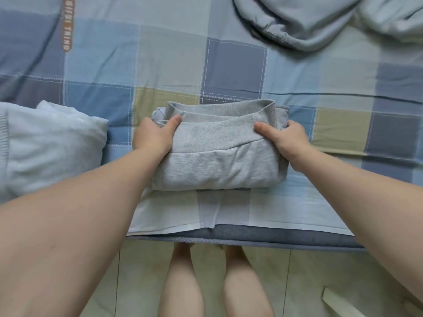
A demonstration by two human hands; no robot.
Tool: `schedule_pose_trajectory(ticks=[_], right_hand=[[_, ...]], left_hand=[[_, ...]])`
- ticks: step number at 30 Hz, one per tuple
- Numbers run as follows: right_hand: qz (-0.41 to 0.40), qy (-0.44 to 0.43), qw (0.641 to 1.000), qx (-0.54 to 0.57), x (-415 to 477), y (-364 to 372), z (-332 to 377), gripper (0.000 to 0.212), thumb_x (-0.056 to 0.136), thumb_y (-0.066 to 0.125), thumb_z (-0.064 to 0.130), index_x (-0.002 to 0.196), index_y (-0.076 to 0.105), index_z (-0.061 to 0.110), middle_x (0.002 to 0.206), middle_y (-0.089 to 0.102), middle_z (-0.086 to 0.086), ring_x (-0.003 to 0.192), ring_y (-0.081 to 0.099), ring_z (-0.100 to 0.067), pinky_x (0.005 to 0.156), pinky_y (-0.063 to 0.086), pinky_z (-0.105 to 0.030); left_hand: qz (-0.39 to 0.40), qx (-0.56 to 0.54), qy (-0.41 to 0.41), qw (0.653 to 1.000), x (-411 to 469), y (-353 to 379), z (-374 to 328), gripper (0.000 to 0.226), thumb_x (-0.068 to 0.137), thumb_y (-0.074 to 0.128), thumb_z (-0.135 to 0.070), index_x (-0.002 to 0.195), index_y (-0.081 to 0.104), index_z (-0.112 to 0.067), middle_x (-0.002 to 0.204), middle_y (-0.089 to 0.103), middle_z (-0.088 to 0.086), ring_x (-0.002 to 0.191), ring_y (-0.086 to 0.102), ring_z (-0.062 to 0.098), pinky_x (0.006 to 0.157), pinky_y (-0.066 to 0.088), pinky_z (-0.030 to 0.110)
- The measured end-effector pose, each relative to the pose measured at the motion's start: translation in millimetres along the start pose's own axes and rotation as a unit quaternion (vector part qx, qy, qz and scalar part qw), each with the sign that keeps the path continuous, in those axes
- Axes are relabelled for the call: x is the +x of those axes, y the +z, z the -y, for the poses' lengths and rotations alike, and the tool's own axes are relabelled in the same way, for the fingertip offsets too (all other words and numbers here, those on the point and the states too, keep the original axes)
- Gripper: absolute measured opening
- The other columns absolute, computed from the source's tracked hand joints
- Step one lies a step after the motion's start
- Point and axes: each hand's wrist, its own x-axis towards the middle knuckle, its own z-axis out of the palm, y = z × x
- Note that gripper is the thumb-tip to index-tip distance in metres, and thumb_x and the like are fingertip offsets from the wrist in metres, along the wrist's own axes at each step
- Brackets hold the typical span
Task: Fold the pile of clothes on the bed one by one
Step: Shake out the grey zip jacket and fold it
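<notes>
The grey sweatshirt (217, 161) lies in a thick, folded bundle near the front edge of the bed (251, 236), on the checked sheet (235, 65). The left hand (153, 138) holds its left side and the right hand (293, 143) holds its right side. Each grip is closed on the cloth, with a thumb on top by the ribbed band (219, 124). The other fingers are hidden at the sides, so it cannot be told how far under they go. The folding of this one looks almost done, and the step now seems to be to tidy the bundle and set it aside. To do it well, the person should squeeze both sides the same, so the layers do not slide apart. The ribbed band stands up a little at the back, so it would help to press it flat first. If the bundle is lifted, both hands should go up together and keep it level, or the soft cloth may sag in the middle and fall open. A pale blue garment (50, 145) sits just to the left and looks like a good spot to put this one beside or on top. A blue-grey garment (309, 21) lies loose at the far right of the bed and looks not yet folded, so it is likely next.
</notes>
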Motion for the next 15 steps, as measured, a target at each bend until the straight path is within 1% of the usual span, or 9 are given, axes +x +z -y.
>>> schedule_pose_trajectory(ticks=[1, 3, 5, 7, 9, 11, 12, 13, 15], right_hand=[[0.002, -0.005, 1.0, 0.004, -7.6, -5.0, 9.4, 0.047, 0.073, 0.088, 0.041, 0.106, 0.064, 0.018, 0.099, 0.071, 0.008, 0.082, 0.066, 0.001, 0.064, 0.049, -0.012], [0.002, -0.009, 1.0, 0.011, -29.0, -16.5, 33.2, 0.036, 0.074, 0.087, 0.04, 0.097, 0.067, 0.021, 0.097, 0.074, 0.007, 0.079, 0.069, -0.001, 0.068, 0.051, -0.016], [0.008, -0.02, 1.0, 0.0, -56.5, -25.3, 61.4, 0.034, 0.074, 0.086, 0.04, 0.095, 0.069, 0.02, 0.097, 0.075, 0.005, 0.077, 0.071, -0.002, 0.071, 0.052, -0.021], [0.026, -0.039, 0.999, -0.011, -84.0, -30.9, 93.8, 0.031, 0.076, 0.085, 0.037, 0.095, 0.069, 0.019, 0.096, 0.075, 0.004, 0.071, 0.071, -0.001, 0.069, 0.052, -0.022], [0.053, -0.07, 0.996, -0.034, -109.8, -23.3, 134.7, 0.039, 0.073, 0.086, 0.038, 0.1, 0.07, 0.016, 0.096, 0.076, 0.002, 0.074, 0.071, -0.004, 0.07, 0.054, -0.024], [0.085, -0.121, 0.986, -0.074, -134.3, -1.1, 182.4, 0.057, 0.061, 0.09, 0.048, 0.105, 0.072, 0.015, 0.096, 0.077, 0.003, 0.085, 0.073, -0.01, 0.078, 0.056, -0.029], [0.103, -0.149, 0.979, -0.093, -146.1, 15.4, 206.4, 0.057, 0.059, 0.09, 0.05, 0.101, 0.073, 0.015, 0.094, 0.078, 0.004, 0.086, 0.073, -0.011, 0.08, 0.056, -0.031], [0.121, -0.172, 0.972, -0.108, -155.0, 34.7, 229.4, 0.05, 0.061, 0.091, 0.048, 0.096, 0.073, 0.017, 0.09, 0.078, 0.005, 0.082, 0.072, -0.007, 0.077, 0.056, -0.028], [0.162, -0.216, 0.951, -0.149, -175.1, 83.0, 271.2, 0.037, 0.068, 0.089, 0.043, 0.088, 0.069, 0.02, 0.085, 0.075, 0.006, 0.071, 0.069, 0.004, 0.068, 0.053, -0.019]], left_hand=[[0.009, -0.017, -0.001, 1.0, -5.8, -9.0, -1.7, 0.076, 0.085, 0.06, -0.071, 0.124, 0.055, -0.007, 0.128, 0.061, 0.011, 0.117, 0.057, 0.034, 0.086, 0.042, 0.037], [0.018, -0.062, -0.012, 0.998, -25.2, -31.5, -5.4, 0.075, 0.085, 0.06, -0.07, 0.127, 0.055, -0.007, 0.129, 0.062, 0.01, 0.119, 0.057, 0.032, 0.09, 0.043, 0.038], [0.015, -0.116, -0.023, 0.993, -51.3, -62.3, -4.6, 0.072, 0.086, 0.061, -0.068, 0.127, 0.056, -0.008, 0.125, 0.063, 0.006, 0.116, 0.058, 0.029, 0.088, 0.042, 0.034], [-0.001, -0.162, -0.024, 0.986, -75.4, -95.9, -0.9, 0.067, 0.085, 0.063, -0.067, 0.12, 0.061, -0.01, 0.116, 0.066, 0.003, 0.11, 0.061, 0.026, 0.083, 0.041, 0.031], [-0.036, -0.207, -0.031, 0.977, -96.2, -133.1, 9.5, 0.066, 0.083, 0.064, -0.069, 0.115, 0.065, -0.011, 0.109, 0.07, 0.002, 0.104, 0.064, 0.023, 0.08, 0.042, 0.029], [-0.084, -0.264, -0.046, 0.96, -111.8, -170.6, 23.9, 0.069, 0.082, 0.064, -0.071, 0.115, 0.065, -0.011, 0.107, 0.071, 0.005, 0.103, 0.066, 0.023, 0.08, 0.045, 0.03], [-0.11, -0.291, -0.059, 0.948, -119.0, -190.1, 32.3, 0.07, 0.082, 0.064, -0.071, 0.114, 0.063, -0.009, 0.107, 0.07, 0.007, 0.104, 0.065, 0.025, 0.082, 0.046, 0.032], [-0.136, -0.316, -0.074, 0.936, -125.1, -208.9, 42.1, 0.069, 0.084, 0.063, -0.07, 0.113, 0.06, -0.008, 0.108, 0.068, 0.006, 0.105, 0.063, 0.025, 0.083, 0.045, 0.033], [-0.192, -0.36, -0.113, 0.906, -133.1, -239.7, 68.1, 0.062, 0.088, 0.061, -0.066, 0.115, 0.055, -0.01, 0.11, 0.06, 0.0, 0.106, 0.057, 0.022, 0.083, 0.038, 0.031]])
